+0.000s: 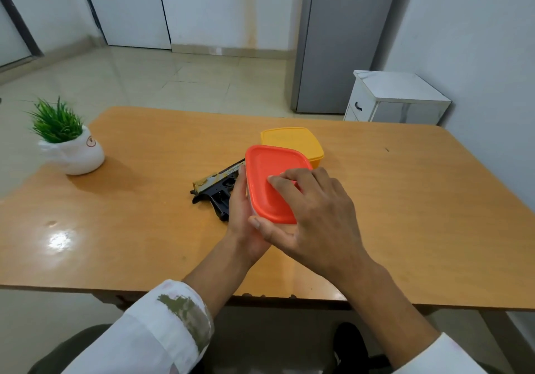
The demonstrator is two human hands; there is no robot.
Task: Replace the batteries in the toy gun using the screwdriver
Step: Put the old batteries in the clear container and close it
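Note:
A black and yellow toy gun point(215, 187) lies on the wooden table point(144, 199), partly hidden behind my left hand. My left hand point(241, 214) grips the left side of a container with an orange lid point(269, 182), tilted and raised above the table. My right hand point(312, 217) rests on top of the lid, fingers on its surface and thumb at its near edge. No screwdriver or batteries are visible.
A yellow lidded container point(292, 141) stands on the table just behind the orange one. A potted green plant point(68, 144) in a white pot sits at the far left corner. A white cabinet point(396, 98) stands beyond the table's right side.

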